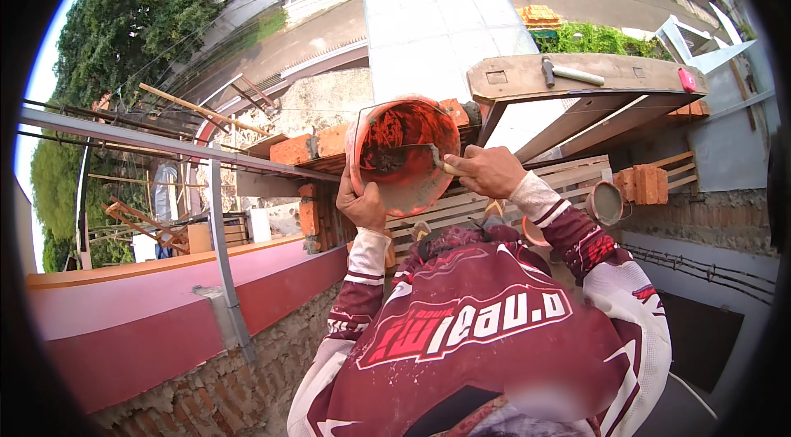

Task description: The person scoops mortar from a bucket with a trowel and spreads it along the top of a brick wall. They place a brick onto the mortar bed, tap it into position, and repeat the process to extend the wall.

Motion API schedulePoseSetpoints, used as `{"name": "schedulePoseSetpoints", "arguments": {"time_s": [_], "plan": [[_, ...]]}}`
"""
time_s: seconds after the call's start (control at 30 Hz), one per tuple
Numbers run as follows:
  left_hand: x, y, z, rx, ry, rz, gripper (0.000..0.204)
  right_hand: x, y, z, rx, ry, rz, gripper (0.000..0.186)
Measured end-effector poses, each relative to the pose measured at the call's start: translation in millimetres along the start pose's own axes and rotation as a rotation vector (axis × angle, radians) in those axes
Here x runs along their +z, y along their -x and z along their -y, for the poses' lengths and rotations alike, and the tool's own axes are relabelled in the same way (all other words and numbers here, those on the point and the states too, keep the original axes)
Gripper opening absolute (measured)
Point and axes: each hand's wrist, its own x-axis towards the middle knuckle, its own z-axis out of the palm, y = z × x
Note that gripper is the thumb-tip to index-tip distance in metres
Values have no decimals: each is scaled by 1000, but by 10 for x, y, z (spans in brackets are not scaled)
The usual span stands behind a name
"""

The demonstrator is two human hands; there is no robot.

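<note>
My left hand (362,206) grips the near left rim of an orange-red bucket (355,150), which is tipped so its mouth faces me. Wet grey mortar (405,182) coats its inner wall, with dark residue deeper inside. At the right rim, my right hand (492,172) is closed round the light handle of a trowel (437,158). The trowel's blade sits against the bucket's inside, partly hard to make out. The bucket is beside a course of orange bricks (332,141) at the wall top.
A hammer (568,73) and a red object (686,80) lie on a wooden board (597,91). Wooden slats (568,182) are underfoot. A smaller mortar-stained bucket (606,202) stands right, near bricks (647,185). A metal pole (221,239) rises at left; beyond the wall is a drop.
</note>
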Motion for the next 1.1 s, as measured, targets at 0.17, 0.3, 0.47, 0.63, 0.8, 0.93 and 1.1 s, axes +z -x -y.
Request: {"name": "schedulePoseSetpoints", "arguments": {"time_s": [0.17,0.3,0.47,0.63,0.8,0.93,1.1], "plan": [[77,-8,16,188,-180,100,17,-66,-1,140,69,303,-129,42],[65,3,49,311,-269,190,15,-11,-40,171,260,197,-36,32],[59,19,12,325,-175,199,14,311,-284,154,297,-182,180,31],[-12,28,-86,22,-131,186,13,537,-127,133,306,-746,304,41],[91,99,71,35,-140,164,23,714,-163,454,60,-647,66,35],[163,146,212,126,-190,195,22,717,-192,484,156,-791,151,31],[123,94,209,10,-132,28,6,532,-64,173,277,-1149,216,36]]}}
